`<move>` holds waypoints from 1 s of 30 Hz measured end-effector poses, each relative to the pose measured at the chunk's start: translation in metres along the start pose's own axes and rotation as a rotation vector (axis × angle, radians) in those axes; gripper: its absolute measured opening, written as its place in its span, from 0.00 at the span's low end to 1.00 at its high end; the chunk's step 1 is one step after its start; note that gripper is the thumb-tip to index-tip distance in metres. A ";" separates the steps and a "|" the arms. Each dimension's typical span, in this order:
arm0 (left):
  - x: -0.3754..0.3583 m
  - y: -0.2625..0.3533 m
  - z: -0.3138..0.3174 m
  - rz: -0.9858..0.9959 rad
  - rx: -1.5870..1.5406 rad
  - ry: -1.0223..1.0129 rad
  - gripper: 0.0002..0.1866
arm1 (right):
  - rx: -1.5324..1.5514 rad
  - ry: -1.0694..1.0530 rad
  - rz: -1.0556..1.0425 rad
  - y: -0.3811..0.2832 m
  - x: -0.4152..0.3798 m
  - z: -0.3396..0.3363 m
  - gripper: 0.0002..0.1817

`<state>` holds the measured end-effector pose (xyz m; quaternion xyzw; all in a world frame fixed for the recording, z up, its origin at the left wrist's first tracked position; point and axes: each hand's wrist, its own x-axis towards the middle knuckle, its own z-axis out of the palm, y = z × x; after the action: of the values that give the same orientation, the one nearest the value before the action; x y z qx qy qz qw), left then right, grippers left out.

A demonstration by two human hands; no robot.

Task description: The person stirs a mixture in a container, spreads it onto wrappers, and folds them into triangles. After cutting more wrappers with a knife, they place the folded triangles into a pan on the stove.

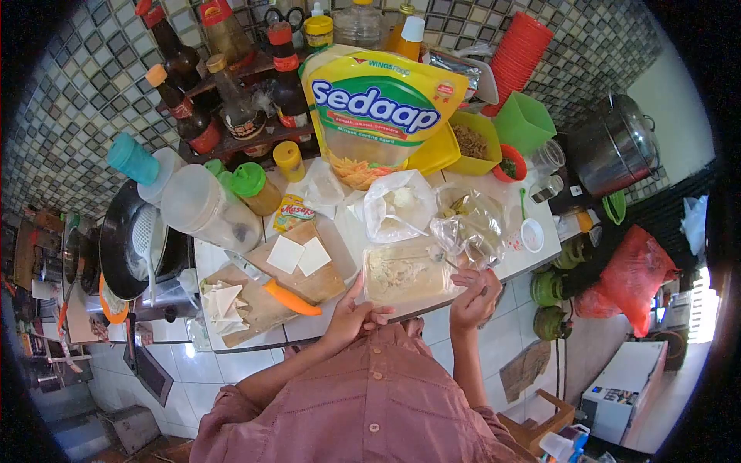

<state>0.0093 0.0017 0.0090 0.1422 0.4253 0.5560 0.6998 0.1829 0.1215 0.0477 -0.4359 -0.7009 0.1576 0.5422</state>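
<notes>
A clear rectangular plastic container (411, 301) of pale, paste-like filling (397, 270) sits at the counter's front edge. My left hand (355, 316) is closed around its near left corner, thumb along the side and fingers curled at the front. Over the container's right side, my right hand (475, 299) grips a metal spoon (448, 261), its bowl end close to the filling. To the left is a wooden cutting board (316, 287) with two square white wrappers (299, 256), a stack of cut wrapper pieces (224, 307) and an orange-handled knife (290, 298).
Behind the container stand an open white plastic bag (400, 207), a clear bag of food (469, 224) and a Sedaap oil pouch (378, 116). A black wok (127, 239) with a skimmer is at left. A small white cup (532, 234) stands right. Sauce bottles line the back.
</notes>
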 end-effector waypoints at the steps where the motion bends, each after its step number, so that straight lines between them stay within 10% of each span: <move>1: 0.001 -0.001 -0.002 -0.010 -0.018 -0.018 0.36 | 0.000 0.000 0.001 0.001 -0.001 0.002 0.06; 10: -0.001 0.002 0.000 -0.009 0.010 -0.033 0.37 | 0.348 -0.127 0.037 -0.032 -0.033 0.042 0.03; 30: 0.000 0.004 0.003 0.035 -0.018 -0.011 0.37 | -0.208 -0.355 -0.442 -0.025 0.000 -0.027 0.02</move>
<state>0.0092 0.0036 0.0133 0.1463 0.4139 0.5711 0.6936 0.1965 0.1004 0.0750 -0.2917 -0.8749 0.0371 0.3848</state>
